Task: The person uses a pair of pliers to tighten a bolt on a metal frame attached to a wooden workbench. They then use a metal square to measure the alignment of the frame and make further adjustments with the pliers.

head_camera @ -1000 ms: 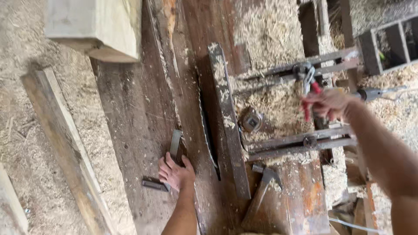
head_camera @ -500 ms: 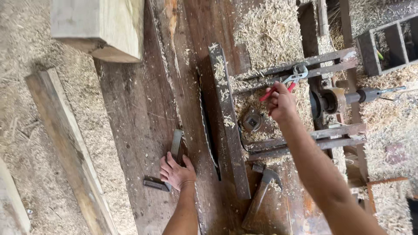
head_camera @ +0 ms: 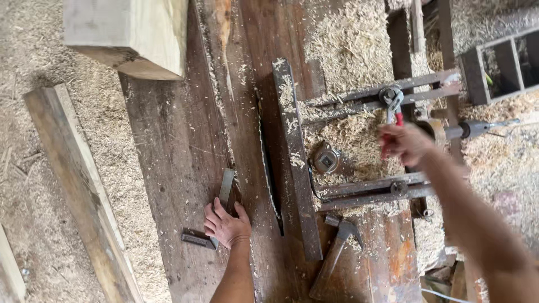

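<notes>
Here, left hand (head_camera: 227, 225) on square (head_camera: 216, 216), right hand (head_camera: 405, 143) gripping wrench (head_camera: 393, 104)

Sawdust-covered floor (head_camera: 33, 140) around worn wooden bench (head_camera: 168, 146)

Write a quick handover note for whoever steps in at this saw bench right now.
Left hand: flat on a metal square lying on the dark bench top, beside the saw blade.
Right hand: grip closed on a red-handled wrench, its jaws on a bolt on the upper metal rail.
A hammer lies untouched near the lower rail. Whether the bolt is tight cannot be told.
</notes>
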The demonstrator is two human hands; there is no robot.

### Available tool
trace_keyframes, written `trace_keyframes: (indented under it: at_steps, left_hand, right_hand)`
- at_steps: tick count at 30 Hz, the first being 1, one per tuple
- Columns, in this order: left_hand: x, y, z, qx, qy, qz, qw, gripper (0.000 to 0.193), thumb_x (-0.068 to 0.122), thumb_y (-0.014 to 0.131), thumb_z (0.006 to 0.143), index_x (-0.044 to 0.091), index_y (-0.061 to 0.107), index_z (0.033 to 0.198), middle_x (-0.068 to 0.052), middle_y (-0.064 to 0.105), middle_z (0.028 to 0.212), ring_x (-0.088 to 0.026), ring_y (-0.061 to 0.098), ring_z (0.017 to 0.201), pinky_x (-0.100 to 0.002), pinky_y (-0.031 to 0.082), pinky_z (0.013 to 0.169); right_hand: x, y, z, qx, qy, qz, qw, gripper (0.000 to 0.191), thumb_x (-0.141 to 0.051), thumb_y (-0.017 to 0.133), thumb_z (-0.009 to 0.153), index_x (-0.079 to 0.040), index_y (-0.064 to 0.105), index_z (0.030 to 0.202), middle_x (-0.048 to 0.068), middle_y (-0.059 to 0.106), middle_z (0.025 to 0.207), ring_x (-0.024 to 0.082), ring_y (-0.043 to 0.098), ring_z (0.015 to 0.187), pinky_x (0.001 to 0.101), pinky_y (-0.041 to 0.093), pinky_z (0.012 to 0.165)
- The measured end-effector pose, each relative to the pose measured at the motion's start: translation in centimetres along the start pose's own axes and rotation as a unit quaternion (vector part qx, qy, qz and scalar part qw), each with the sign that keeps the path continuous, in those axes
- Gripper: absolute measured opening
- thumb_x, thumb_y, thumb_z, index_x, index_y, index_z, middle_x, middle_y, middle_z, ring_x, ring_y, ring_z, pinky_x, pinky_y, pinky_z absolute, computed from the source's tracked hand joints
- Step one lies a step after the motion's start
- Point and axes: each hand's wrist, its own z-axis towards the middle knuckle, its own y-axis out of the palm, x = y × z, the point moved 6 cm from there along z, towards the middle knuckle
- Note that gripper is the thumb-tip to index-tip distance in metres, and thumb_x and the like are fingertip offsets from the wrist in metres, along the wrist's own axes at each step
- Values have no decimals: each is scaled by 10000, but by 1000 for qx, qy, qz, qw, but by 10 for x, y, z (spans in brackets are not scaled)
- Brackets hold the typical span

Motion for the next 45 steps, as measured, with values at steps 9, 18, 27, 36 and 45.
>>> trace_keyframes:
  at_steps: [9,18,27,36,45]
  left_hand:
    - [3,-6,-7,30,20,-11,999,635,452,659,912,142,492,1441,-124,440,1483,-367,436,1278,-538,342,985]
    - [2,-4,-2,-5,9,0,1000,666,465,661,895,137,456,1438,-119,431,1468,-370,423,1233,-535,331,1000]
    - [0,-5,-6,59,33,-15,998,644,452,666,901,148,472,1435,-97,440,1468,-355,420,1314,-548,343,1049]
    - [0,2,-5,31,22,18,999,681,475,662,861,133,490,1424,-134,444,1463,-384,434,1270,-543,340,993]
    - [-3,4,-5,51,36,-11,998,649,464,644,880,137,476,1415,-139,448,1441,-379,448,1257,-547,343,977]
  right_hand:
    - [3,92,17,-69,-136,348,925,291,-353,623,1047,-97,621,910,8,669,759,37,425,479,206,322,399]
    - [-11,-41,3,-89,54,-222,970,563,-470,573,1058,72,703,976,27,366,621,123,275,416,289,273,386]
    - [17,85,30,51,-112,333,935,272,-317,631,1044,-112,595,869,11,641,677,69,417,441,232,374,405]
    - [9,-5,-2,-5,17,-85,996,421,-490,590,984,-91,668,876,15,644,714,69,359,427,249,255,362]
    - [-14,-21,-18,114,8,-215,970,403,-427,648,1008,-53,713,875,87,548,674,110,337,440,298,246,411]
